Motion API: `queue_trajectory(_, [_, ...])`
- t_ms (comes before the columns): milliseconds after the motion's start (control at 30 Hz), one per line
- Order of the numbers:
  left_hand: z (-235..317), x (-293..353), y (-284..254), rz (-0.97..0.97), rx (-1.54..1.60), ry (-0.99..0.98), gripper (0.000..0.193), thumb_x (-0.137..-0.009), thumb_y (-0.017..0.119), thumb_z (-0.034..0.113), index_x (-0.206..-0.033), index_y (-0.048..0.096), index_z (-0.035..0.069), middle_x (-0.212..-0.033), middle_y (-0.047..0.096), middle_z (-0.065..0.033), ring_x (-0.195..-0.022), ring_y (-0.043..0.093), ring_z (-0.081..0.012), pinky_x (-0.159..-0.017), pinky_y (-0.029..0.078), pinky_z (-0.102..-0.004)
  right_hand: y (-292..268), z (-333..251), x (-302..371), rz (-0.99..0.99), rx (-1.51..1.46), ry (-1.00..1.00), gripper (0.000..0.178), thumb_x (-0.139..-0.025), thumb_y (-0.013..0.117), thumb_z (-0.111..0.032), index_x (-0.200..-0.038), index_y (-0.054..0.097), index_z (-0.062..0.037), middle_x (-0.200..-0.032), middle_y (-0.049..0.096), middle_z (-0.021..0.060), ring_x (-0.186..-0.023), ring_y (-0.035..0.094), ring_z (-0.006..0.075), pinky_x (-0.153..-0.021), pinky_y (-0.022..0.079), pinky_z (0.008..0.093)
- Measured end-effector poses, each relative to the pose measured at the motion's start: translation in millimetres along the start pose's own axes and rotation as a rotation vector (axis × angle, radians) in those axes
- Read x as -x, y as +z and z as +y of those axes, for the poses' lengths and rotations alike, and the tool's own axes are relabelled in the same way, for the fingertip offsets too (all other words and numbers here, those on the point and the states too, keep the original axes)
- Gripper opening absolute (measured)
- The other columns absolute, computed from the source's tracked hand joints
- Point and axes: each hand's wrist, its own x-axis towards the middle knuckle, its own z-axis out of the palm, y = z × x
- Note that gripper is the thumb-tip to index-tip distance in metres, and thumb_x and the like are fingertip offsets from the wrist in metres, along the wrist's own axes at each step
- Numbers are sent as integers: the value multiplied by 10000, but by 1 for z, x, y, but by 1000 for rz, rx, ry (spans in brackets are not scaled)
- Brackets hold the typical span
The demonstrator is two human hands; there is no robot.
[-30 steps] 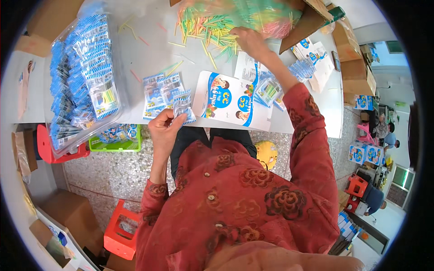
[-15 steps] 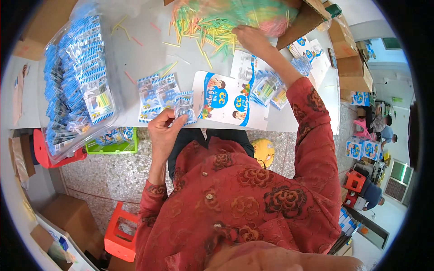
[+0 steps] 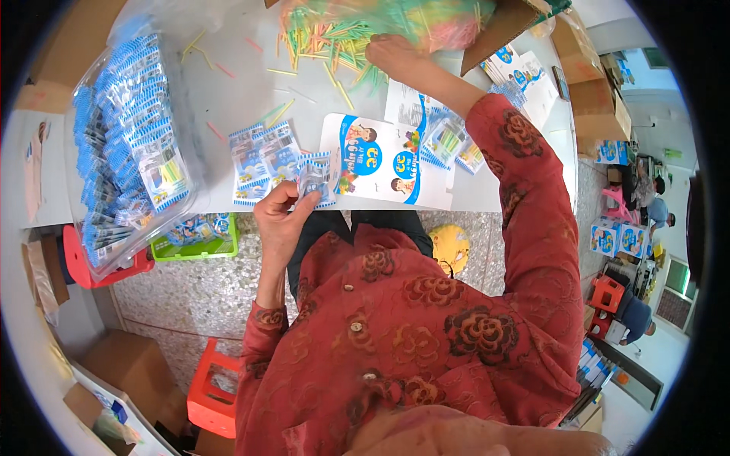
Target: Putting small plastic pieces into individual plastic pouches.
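My left hand (image 3: pixel 280 218) pinches a small clear-and-blue packet (image 3: pixel 314 181) between thumb and fingers at the table's near edge. Several similar flat packets (image 3: pixel 262 156) lie just beyond it. At the far side of the table, my right hand (image 3: pixel 391 57) reaches into a loose pile of short, thin coloured straws (image 3: pixel 323 38). Its fingers are bent, and what they may hold is hidden. A printed white card box (image 3: pixel 372 161) lies flat between my arms, with more packets (image 3: pixel 442 140) holding yellow-green straws at its right.
A clear plastic tray (image 3: pixel 190 178) full of blue packets stands at the left. Behind the pile are a clear bag (image 3: pixel 433 23) and an open cardboard box (image 3: pixel 506 30). Below the table are a green basket (image 3: pixel 194 251) and red stools (image 3: pixel 213 395). People work far right.
My right hand has moved left along the straw pile. My left hand still pinches the packet in nearly the same place. The whole view has shifted slightly.
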Motion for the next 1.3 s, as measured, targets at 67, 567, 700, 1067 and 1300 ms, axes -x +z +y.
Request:
queue_trajectory(67, [2,-1,2,-3,-8,12,71,-780,670,-5,-751,607,10,-700,534,51,-644,429,-19,-582,344,-172,9,0,-1,56,41,-15,15,-645,591,-38,-654,602,-42,-697,603,102,-798,605,247,-687,490,336])
queue_trajectory(567, [1,1,5,12,-19,21,89,-777,686,16,-740,605,16,-680,517,70,-608,398,-10,-546,316,-164,15,7,8,91,-156,160,213,-713,553,4,-919,604,-15,-934,600,119,-901,606,296,-786,501,374])
queue_trajectory(700, [-2,2,3,15,-48,40,98,-774,690,20,-733,601,17,-674,499,66,-609,390,-16,-544,313,-174,-12,1,7,370,-504,278,195,-749,596,-56,-939,619,-17,-893,632,94,-790,622,258,-690,501,349])
queue_trajectory(1067, [5,-1,3,34,-47,25,99,-781,676,13,-730,591,18,-677,493,66,-609,389,-11,-545,313,-171,-33,-24,21,458,-1373,430,201,-810,667,-159,-953,644,-19,-746,605,-20,-657,511,29,-592,420,185])
queue_trajectory(1300, [9,-7,9,50,-5,32,64,-787,668,3,-758,611,13,-717,542,60,-630,424,0,-558,329,-157,8,-70,23,310,-1091,410,228,-775,653,-234,-886,627,-38,-675,588,64,-607,513,108,-580,428,271])
